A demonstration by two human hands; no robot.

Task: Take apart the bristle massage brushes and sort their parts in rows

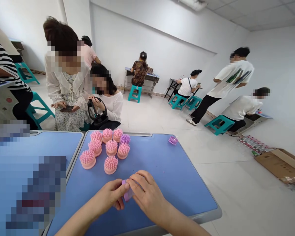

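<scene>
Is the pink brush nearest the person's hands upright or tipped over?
Upright: the pink brush stands on its smooth base on the blue table, bristles pointing up.

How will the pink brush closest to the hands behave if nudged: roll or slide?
The pink brush would probably slide rather than roll, since it rests on a broad oval base. Its thick bristles look rubbery, so they may flex when gripped.

The surface (157,170) is viewed from head height, forward and down. Only one view is given.
</scene>
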